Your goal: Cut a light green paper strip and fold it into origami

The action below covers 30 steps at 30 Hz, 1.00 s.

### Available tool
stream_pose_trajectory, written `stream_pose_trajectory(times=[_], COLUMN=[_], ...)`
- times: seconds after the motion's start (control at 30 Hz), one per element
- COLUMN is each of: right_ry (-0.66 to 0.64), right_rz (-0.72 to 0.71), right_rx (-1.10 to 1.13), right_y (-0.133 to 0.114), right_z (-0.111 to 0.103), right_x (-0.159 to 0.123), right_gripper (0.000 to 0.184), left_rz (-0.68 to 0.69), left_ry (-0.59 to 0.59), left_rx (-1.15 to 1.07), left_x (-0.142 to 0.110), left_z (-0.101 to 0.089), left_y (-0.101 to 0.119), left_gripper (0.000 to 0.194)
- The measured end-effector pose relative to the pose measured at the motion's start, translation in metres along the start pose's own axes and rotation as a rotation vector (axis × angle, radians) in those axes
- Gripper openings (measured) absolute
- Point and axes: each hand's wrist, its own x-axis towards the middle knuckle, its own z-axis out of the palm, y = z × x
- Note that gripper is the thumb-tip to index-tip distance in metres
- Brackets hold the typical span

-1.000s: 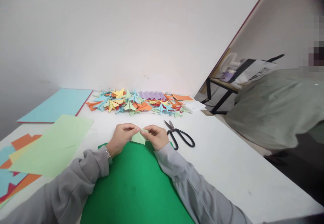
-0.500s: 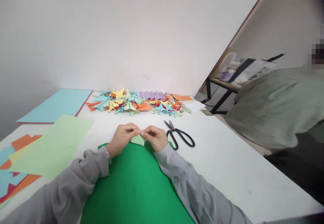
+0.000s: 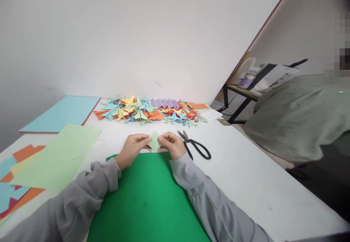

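A small folded piece of light green paper [image 3: 154,141] is pinched between both my hands, just past the far edge of a dark green sheet [image 3: 147,202]. My left hand [image 3: 133,148] grips its left side with closed fingers; a watch shows at that wrist. My right hand [image 3: 172,145] pinches its right side. The folded piece stands up with a point toward the top. Black scissors [image 3: 195,147] lie on the white table [image 3: 240,172] just right of my right hand.
A row of several folded paper shapes in mixed colours [image 3: 147,112] lies along the far wall. A pale green sheet [image 3: 58,156], a light blue sheet [image 3: 62,112] and orange and blue scraps [image 3: 16,180] lie left. Another person in grey-green clothing [image 3: 298,118] is at the right.
The folded green piece has been turned up from lying low between the hands to standing with its point upward. Both hands shifted slightly away from me.
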Motion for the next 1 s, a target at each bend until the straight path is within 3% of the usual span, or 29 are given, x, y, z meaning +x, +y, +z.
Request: stream_pose_trajectory(times=[0.13,0.43,0.73,1.0], right_ry=[0.002,-0.060,-0.080,-0.049], right_rz=[-0.090,-0.057,-0.063,-0.077], right_rx=[-0.046,-0.030,0.007,-0.029], right_y=[-0.0036,0.0023,0.0017,-0.0041], right_z=[0.0041,0.0034,0.0046,0.0087], right_x=[-0.0016,-0.0033,-0.0014,-0.0008], right_gripper=[0.023,0.017,0.014,0.015], left_rz=[-0.011,0.111,0.151,0.091], left_ry=[0.027,0.009,-0.010,0.036], left_rx=[0.076,0.307,0.313,0.281], left_x=[-0.0010,0.0000,0.0001,0.0036], left_z=[0.0030,0.0009,0.0011,-0.0020], left_y=[0.0038,-0.0039,-0.0013,-0.0010], left_gripper=[0.025,0.027,0.015,0.016])
